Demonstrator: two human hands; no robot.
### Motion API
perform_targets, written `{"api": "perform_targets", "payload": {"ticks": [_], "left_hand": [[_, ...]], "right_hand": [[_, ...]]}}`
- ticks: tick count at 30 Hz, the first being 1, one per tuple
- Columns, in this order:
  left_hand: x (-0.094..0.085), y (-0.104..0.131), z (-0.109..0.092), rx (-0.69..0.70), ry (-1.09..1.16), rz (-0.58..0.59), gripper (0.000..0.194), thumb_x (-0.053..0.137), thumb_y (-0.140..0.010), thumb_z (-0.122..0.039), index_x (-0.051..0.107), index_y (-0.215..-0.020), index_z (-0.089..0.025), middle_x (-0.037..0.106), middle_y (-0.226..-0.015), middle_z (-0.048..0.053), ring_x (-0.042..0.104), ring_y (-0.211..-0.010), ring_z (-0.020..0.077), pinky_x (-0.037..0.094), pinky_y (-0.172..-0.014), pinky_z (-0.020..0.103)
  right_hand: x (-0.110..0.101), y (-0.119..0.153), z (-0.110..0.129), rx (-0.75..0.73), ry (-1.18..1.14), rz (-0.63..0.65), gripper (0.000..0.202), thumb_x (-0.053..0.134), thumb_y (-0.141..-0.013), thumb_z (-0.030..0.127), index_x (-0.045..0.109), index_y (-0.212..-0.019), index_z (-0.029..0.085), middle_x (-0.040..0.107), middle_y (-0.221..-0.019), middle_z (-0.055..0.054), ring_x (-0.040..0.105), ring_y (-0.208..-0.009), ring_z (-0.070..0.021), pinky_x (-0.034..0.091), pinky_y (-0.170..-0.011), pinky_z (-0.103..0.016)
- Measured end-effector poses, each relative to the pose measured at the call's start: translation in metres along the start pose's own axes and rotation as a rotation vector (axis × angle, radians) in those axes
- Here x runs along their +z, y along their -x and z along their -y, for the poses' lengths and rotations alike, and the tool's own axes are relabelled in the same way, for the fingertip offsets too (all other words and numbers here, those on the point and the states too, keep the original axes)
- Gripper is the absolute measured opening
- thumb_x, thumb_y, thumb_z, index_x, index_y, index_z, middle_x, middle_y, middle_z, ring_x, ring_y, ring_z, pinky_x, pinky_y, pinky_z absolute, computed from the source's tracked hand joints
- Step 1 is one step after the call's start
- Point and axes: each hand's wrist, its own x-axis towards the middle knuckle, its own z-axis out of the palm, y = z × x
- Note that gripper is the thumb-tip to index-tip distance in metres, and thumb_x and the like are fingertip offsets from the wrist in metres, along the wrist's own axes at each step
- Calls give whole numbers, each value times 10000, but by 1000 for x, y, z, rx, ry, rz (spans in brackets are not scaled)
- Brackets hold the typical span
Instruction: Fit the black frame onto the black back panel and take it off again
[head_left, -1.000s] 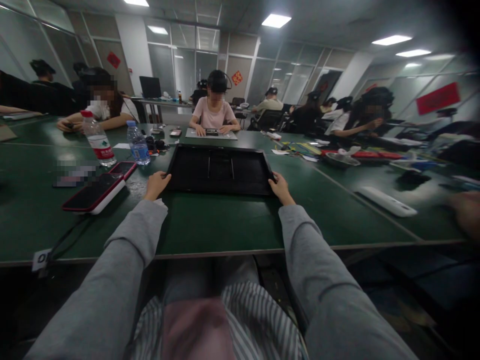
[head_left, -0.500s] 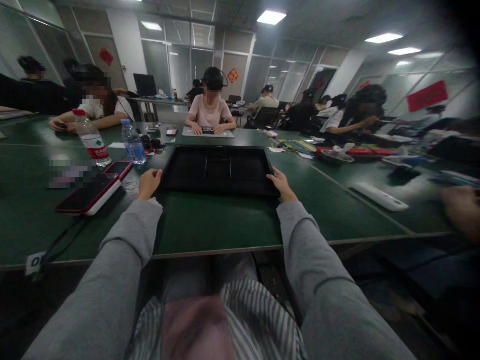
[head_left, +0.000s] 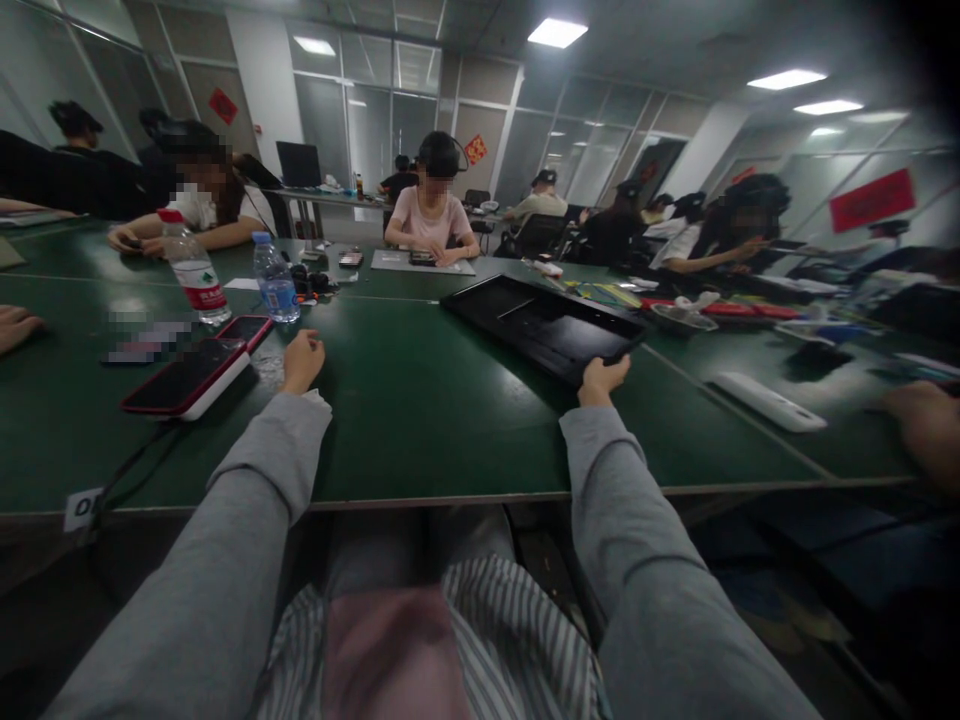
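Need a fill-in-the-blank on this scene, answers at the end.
The right hand holds the ____ tray. The bottle left of the blue-capped one has a ____ cap. Straight across the table, a person wears a ____ top. That table's surface is ____.
Missing words: black; red; pink; green

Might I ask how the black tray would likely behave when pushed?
The black tray looks stiff, since its rim runs straight though only the right hand holds it; broad and shallow, it would probably slide rather than tip.
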Motion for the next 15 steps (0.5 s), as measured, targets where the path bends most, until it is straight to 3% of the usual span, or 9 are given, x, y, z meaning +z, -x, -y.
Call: {"api": "perform_targets", "payload": {"ticks": [4,7,10,13,15], "left_hand": [[0,1,0,4,-11,17,400,526,-991,-205,649,-1365,-137,769,-1283,185,702,-1281,318,508,-1113,422],[1,1,1,11,-23,22,407,521,-993,-203,650,-1373,-139,767,-1292,187,700,-1283,327,509,-1110,432],[3,0,4,19,-34,24,411,504,-1004,-209,648,-1384,-144,769,-1293,178,703,-1275,323,512,-1104,429],[5,-2,7,34,-58,28,436,490,-1008,-199,647,-1407,-120,765,-1308,191,702,-1277,328,512,-1106,432],[6,-3,8,44,-74,35,450,484,-1008,-189,647,-1417,-98,760,-1319,206,699,-1284,332,510,-1110,432]], "right_hand": [[-9,-8,-11,191,95,-173,794,461,-986,302,246,-1728,119,549,-1558,-336,554,-1502,-421,395,-1274,-637],[-15,-12,-18,140,152,-307,730,367,-1038,376,278,-1723,138,655,-1386,-357,679,-1344,-464,516,-1138,-674],[-20,-14,-24,102,174,-414,689,314,-1056,410,338,-1706,186,696,-1304,-336,735,-1240,-472,561,-1057,-679],[-24,-16,-30,221,153,-442,701,274,-1033,315,292,-1724,203,682,-1367,-315,713,-1291,-459,529,-1092,-684],[-27,-20,-33,157,181,-345,732,202,-1001,235,245,-1726,135,659,-1364,-351,707,-1288,-476,516,-1089,-690]]}}
